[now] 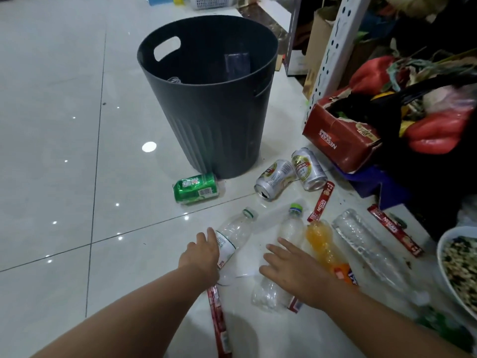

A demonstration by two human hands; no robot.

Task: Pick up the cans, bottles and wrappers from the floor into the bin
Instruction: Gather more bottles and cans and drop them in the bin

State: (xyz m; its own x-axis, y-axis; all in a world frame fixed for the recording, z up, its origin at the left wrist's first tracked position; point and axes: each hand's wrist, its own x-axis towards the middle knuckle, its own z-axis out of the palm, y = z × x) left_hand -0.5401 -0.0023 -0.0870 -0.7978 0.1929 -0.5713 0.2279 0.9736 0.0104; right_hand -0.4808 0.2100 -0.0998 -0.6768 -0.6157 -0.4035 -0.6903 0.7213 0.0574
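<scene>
A dark grey bin point(214, 140) stands upright on the white tiled floor. A green can point(195, 188) and two silver cans point(275, 179) lie near its base. My left hand point(200, 254) rests on a clear bottle with a green-edged label point(233, 236), fingers curling round its side. My right hand point(291, 270) lies spread over a second clear bottle with a blue cap point(289, 233), beside an orange soda bottle point(325, 246). Another clear bottle point(366, 241) lies further right. Red wrappers point(321, 202) lie scattered around.
A red Nescafe box point(340, 140) and a pile of bags crowd the right side under a white metal shelf post point(333, 47). A bowl of food point(459, 267) sits at the right edge. A red wrapper point(218, 319) lies under my left arm.
</scene>
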